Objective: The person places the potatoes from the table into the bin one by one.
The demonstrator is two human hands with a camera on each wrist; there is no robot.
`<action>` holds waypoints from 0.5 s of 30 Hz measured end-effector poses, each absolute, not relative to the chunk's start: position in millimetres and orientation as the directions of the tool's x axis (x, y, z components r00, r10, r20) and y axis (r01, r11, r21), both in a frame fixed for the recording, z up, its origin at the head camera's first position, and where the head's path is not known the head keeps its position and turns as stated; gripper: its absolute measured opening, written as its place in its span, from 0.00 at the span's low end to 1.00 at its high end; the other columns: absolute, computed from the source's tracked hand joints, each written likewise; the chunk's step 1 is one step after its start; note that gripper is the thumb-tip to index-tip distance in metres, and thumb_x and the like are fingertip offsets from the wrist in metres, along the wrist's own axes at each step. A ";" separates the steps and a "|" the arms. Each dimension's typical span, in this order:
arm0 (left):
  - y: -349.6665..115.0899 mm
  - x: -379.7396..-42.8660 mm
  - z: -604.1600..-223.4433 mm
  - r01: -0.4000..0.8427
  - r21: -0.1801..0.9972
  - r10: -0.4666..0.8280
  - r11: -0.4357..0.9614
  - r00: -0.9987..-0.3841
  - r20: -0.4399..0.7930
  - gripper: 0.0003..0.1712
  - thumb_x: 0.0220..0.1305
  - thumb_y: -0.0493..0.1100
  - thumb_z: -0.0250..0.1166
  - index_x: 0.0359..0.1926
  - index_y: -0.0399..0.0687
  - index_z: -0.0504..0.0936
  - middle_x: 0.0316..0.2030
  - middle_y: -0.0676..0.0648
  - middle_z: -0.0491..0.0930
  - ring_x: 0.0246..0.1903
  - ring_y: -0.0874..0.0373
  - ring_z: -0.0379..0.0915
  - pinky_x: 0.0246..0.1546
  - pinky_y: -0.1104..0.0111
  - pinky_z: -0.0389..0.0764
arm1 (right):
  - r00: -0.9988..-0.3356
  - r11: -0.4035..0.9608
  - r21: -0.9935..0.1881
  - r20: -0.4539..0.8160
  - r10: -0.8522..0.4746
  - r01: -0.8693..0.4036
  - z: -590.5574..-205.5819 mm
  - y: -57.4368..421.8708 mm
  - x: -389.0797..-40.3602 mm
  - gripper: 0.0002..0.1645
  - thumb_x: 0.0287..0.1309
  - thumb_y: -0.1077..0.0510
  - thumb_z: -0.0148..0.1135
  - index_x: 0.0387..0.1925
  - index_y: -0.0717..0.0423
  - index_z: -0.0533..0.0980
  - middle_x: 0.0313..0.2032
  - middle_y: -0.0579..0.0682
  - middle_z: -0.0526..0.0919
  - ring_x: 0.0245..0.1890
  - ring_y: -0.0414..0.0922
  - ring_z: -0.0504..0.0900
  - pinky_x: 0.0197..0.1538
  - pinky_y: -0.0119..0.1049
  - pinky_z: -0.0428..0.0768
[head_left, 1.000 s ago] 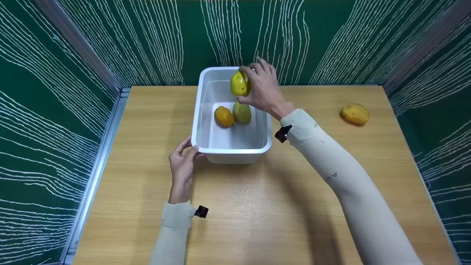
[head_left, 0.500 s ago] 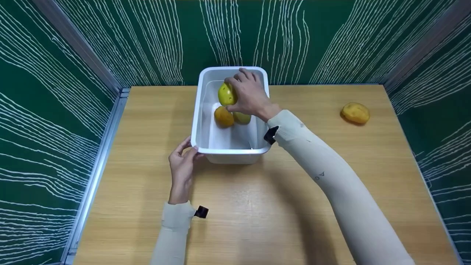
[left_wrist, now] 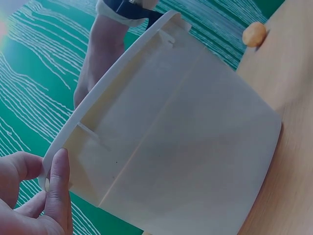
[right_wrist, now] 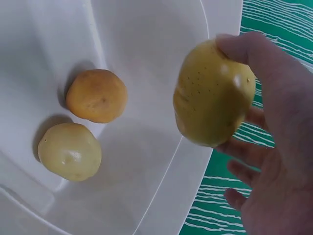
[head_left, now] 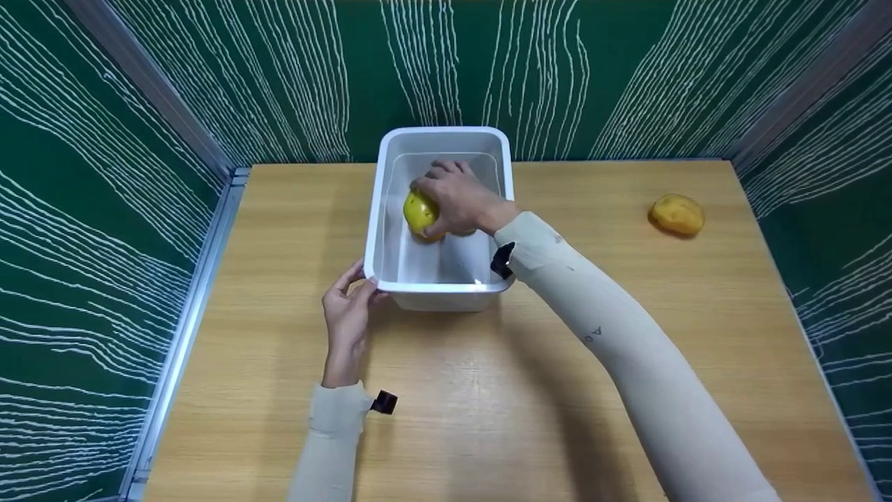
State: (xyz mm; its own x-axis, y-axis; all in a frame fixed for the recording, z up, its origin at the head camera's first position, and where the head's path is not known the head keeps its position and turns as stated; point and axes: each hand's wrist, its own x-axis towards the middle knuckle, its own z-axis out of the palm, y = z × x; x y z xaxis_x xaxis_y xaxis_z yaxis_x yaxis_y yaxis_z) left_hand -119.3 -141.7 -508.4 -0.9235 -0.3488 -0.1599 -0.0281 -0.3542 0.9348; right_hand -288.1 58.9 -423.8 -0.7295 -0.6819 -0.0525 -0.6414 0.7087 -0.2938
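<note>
My right hand [head_left: 461, 201] grips a yellow-green potato [head_left: 419, 210] inside the white plastic bin [head_left: 437, 287]. In the right wrist view the same potato [right_wrist: 214, 93] sits between thumb and fingers, showing small dark specks. An orange-brown potato [right_wrist: 97, 96] and a pale green-yellow potato [right_wrist: 71, 152] lie close together on the bin's floor; in the head view they are mostly hidden under the right hand and its potato. My left hand [head_left: 346, 314] pinches the rim at the bin's near left corner, thumb on one side and fingers on the other, as the left wrist view shows.
One more yellow-brown potato [head_left: 677, 215] lies on the wooden table [head_left: 592, 293] at the right. Green panels [head_left: 279, 84] with white wavy lines stand behind and at both sides. The bin stands near the table's back edge.
My right hand has moved left, nearer and down into the bin with the yellow-green potato, now covering the two potatoes there. The left hand keeps its hold on the rim.
</note>
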 end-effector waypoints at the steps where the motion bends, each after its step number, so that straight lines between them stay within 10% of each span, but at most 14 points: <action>1: -141.6 -119.3 -508.2 -0.028 0.934 -0.348 -0.356 -0.923 -0.161 0.26 0.68 0.21 0.60 0.67 0.24 0.75 0.49 0.38 0.73 0.32 0.59 0.84 0.38 0.70 0.93 | -0.720 0.703 -0.292 -0.067 -0.691 -0.648 -424.1 58.2 -287.9 0.48 0.58 0.37 0.77 0.75 0.47 0.71 0.74 0.53 0.71 0.78 0.57 0.60 0.86 0.59 0.47; 15: -142.1 -117.4 -507.4 -0.041 0.946 -0.337 -0.322 -0.929 -0.155 0.27 0.69 0.23 0.61 0.68 0.26 0.75 0.51 0.38 0.73 0.33 0.59 0.84 0.40 0.70 0.93 | -0.582 0.620 -0.166 -0.226 -0.781 -0.767 -441.2 42.1 -284.7 0.45 0.57 0.41 0.78 0.74 0.41 0.71 0.71 0.50 0.74 0.69 0.54 0.68 0.83 0.56 0.59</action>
